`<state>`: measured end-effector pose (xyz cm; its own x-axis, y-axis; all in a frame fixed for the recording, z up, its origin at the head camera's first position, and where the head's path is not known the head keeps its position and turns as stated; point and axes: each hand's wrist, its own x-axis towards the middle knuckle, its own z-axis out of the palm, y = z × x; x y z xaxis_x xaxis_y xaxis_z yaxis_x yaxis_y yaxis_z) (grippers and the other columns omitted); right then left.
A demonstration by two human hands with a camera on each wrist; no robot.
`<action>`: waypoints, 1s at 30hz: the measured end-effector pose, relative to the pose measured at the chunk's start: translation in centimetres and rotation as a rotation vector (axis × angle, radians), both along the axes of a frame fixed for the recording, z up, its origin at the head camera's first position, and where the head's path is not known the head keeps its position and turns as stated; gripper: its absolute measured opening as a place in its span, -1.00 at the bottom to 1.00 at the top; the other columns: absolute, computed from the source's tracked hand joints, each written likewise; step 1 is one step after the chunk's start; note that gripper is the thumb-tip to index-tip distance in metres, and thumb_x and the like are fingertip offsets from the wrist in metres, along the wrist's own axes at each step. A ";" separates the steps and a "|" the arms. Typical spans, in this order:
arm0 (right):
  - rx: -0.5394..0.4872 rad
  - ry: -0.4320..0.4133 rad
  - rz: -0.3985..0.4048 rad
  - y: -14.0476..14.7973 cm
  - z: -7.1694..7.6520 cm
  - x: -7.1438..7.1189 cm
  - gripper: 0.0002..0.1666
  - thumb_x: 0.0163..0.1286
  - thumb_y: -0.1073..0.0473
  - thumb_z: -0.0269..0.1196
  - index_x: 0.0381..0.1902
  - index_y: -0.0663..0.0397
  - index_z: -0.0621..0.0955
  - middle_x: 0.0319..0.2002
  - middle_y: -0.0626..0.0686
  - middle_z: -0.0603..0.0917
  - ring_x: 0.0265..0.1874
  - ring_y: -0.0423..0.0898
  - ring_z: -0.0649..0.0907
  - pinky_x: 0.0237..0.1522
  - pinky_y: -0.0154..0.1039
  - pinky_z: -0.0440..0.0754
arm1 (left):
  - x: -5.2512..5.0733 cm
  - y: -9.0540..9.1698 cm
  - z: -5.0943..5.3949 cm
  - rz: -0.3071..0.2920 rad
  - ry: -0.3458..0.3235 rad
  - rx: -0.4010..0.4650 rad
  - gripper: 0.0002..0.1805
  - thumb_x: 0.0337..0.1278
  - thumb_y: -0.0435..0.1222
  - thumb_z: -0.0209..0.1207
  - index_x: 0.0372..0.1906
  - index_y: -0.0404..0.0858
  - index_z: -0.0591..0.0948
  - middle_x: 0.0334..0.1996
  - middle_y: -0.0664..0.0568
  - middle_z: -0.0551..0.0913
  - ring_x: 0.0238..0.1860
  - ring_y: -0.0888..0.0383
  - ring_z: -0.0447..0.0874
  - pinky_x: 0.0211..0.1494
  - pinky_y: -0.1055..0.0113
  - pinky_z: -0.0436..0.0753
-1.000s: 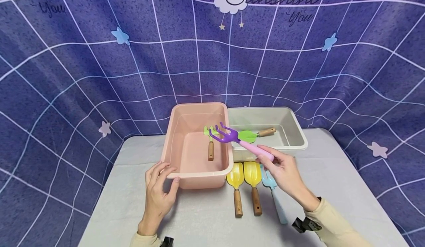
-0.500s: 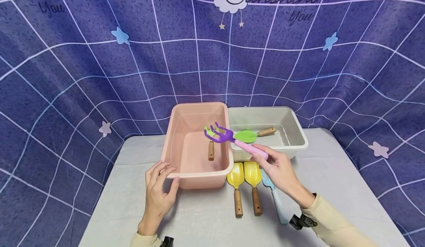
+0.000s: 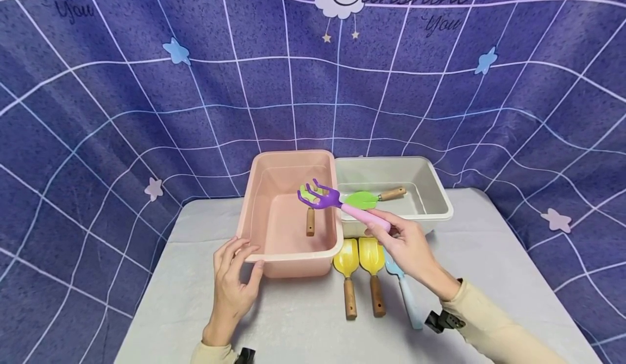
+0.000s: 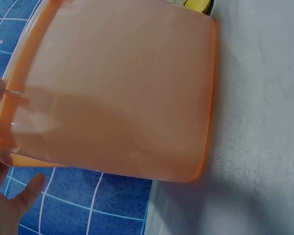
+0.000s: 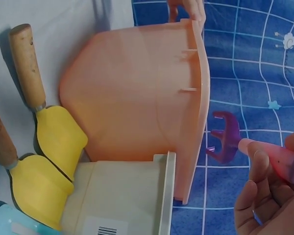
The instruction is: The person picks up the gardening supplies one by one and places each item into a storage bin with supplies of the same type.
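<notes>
My right hand (image 3: 411, 247) grips the pink handle of a purple toy hand rake (image 3: 323, 196); its prongs hang over the right side of the pink bin (image 3: 288, 269). In the right wrist view the rake (image 5: 228, 137) shows beyond the bin's rim, thumb and fingers around the handle. A small green rake (image 3: 310, 223) with a wooden handle lies inside the bin, its head partly hidden behind the purple prongs. My left hand (image 3: 235, 290) holds the bin's near left corner, fingers over the rim and thumb at the front. Little of that hand shows in the left wrist view.
To the right, touching the pink bin, stands a light grey bin (image 3: 440, 201) holding a green leaf-shaped trowel (image 3: 362, 200). Two yellow shovels (image 3: 346, 261) with wooden handles and a light blue tool (image 3: 408, 299) lie in front. A blue curtain (image 3: 313, 81) hangs behind the table.
My right hand has moved a little left with the purple rake, bringing its prongs further over the pink bin and the green rake. My left hand has stayed at the corner.
</notes>
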<state>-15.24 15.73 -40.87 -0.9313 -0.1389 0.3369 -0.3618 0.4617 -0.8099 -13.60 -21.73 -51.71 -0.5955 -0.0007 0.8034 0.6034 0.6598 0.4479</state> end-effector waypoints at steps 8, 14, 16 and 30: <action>0.007 -0.002 0.019 -0.9 0.4 -0.4 -0.58 0.53 0.13 0.34 0.26 0.13 0.72 -0.30 0.08 0.86 -0.55 -0.26 0.55 -0.60 -0.36 0.46 | -0.1 -0.1 0.0 0.003 0.005 0.001 -0.69 0.31 -0.15 0.30 0.01 -0.24 0.78 0.08 -0.28 0.70 0.33 -0.38 0.46 0.66 0.23 0.20; 0.017 0.000 0.018 -1.5 0.4 -0.6 -0.57 0.50 0.14 0.36 0.25 0.17 0.72 -0.30 0.08 0.87 -0.56 -0.26 0.57 -0.62 -0.38 0.45 | 0.0 0.0 -0.1 0.002 -0.005 0.004 -0.68 0.32 -0.15 0.29 0.01 -0.25 0.78 0.10 -0.27 0.70 0.34 -0.39 0.45 0.66 0.24 0.19; 0.022 -0.011 0.016 -1.6 0.4 -0.7 -0.56 0.50 0.13 0.36 0.26 0.18 0.72 -0.31 0.09 0.87 -0.56 -0.23 0.58 -0.62 -0.38 0.44 | 0.0 0.0 -0.1 0.002 -0.005 0.004 -0.68 0.31 -0.15 0.29 0.01 -0.26 0.78 0.10 -0.26 0.70 0.34 -0.38 0.45 0.66 0.24 0.20; 0.037 -0.013 0.042 -2.0 0.7 -1.1 -0.54 0.50 0.08 0.36 0.30 0.06 0.71 -0.11 0.03 0.88 -0.51 -0.20 0.56 -0.56 -0.36 0.47 | 0.0 -0.1 -0.1 0.007 -0.007 0.003 -0.67 0.33 -0.13 0.29 0.01 -0.27 0.78 0.11 -0.24 0.70 0.35 -0.38 0.44 0.67 0.25 0.18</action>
<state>-16.30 13.76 -40.20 -0.9286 -0.1902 0.3188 -0.3712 0.4756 -0.7975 -13.58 -21.78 -51.80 -0.6009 -0.0076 0.7993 0.5958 0.6623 0.4543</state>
